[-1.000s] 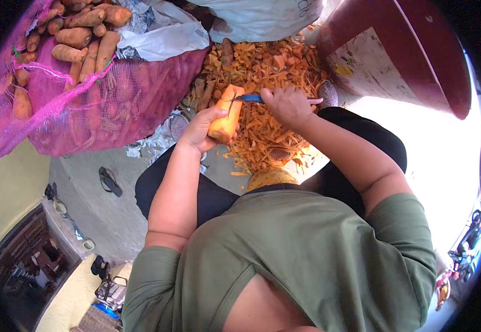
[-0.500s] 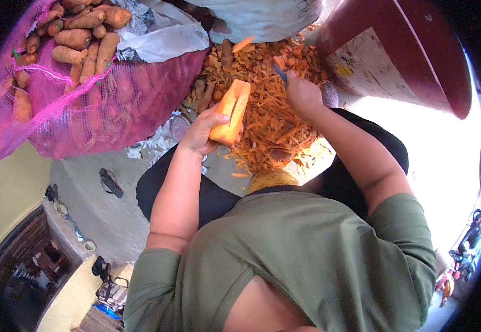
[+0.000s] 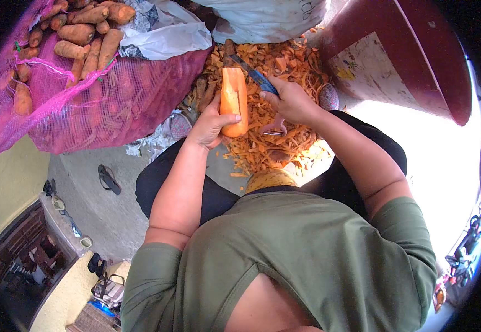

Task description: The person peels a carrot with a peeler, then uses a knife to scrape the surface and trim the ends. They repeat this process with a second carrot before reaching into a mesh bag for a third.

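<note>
My left hand (image 3: 209,127) is closed around the lower part of a thick peeled carrot (image 3: 231,99), with the thumb across its front. The carrot stands nearly upright, cut flat at the top, and a dark split runs down its right side. My right hand (image 3: 295,104) grips a knife (image 3: 261,81) by its blue handle. Its blade points up and left, near the carrot's top, with a gap between them. A pink peeler (image 3: 276,127) sticks out beneath the same hand and seems to be held in it too. Orange peelings (image 3: 257,146) lie heaped below both hands.
A pink mesh sack (image 3: 135,105) of unpeeled carrots (image 3: 77,34) stands at the left. A large red tub (image 3: 440,61) is at the upper right, beside a whitish sack (image 3: 268,19). One dark sandal (image 3: 109,180) lies on the floor.
My right hand has moved left toward the carrot, bringing the knife blade and the peeler into plain view. The carrot has turned more upright in my left hand.
</note>
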`<state>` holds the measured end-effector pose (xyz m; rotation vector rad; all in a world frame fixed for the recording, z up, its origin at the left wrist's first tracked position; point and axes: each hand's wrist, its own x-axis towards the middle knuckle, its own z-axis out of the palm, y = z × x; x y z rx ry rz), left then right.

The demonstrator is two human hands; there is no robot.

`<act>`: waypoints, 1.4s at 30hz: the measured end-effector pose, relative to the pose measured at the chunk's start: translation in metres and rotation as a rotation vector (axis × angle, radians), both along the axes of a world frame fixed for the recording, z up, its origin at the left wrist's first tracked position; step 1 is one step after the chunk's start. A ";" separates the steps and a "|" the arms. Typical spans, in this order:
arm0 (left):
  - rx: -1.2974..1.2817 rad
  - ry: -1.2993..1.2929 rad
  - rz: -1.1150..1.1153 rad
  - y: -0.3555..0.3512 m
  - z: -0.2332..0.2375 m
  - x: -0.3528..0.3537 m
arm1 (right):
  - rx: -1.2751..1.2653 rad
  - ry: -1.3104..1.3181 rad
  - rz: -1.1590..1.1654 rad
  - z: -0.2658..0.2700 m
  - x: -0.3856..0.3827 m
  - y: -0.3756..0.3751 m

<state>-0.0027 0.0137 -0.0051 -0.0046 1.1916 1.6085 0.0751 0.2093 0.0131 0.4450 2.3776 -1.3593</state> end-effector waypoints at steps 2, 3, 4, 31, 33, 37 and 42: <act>0.005 0.038 0.011 0.002 0.000 0.001 | 0.129 0.100 -0.023 -0.011 0.002 0.001; 0.001 0.062 0.023 0.003 0.001 0.003 | 0.194 0.149 -0.034 -0.014 0.001 0.003; -0.003 0.085 0.034 0.004 0.003 0.003 | 0.158 0.183 -0.117 -0.015 0.000 0.006; -0.140 -0.068 0.090 0.009 -0.001 0.007 | -0.199 0.076 -0.421 -0.032 -0.020 0.050; -0.116 -0.083 0.108 0.009 -0.003 0.006 | -0.349 0.034 -0.365 -0.010 -0.019 0.046; -0.114 -0.103 0.193 0.011 -0.001 0.004 | -0.249 0.029 -0.073 0.003 -0.005 0.011; -0.031 -0.045 0.236 0.011 -0.011 -0.002 | -0.027 0.012 0.037 0.004 0.010 -0.017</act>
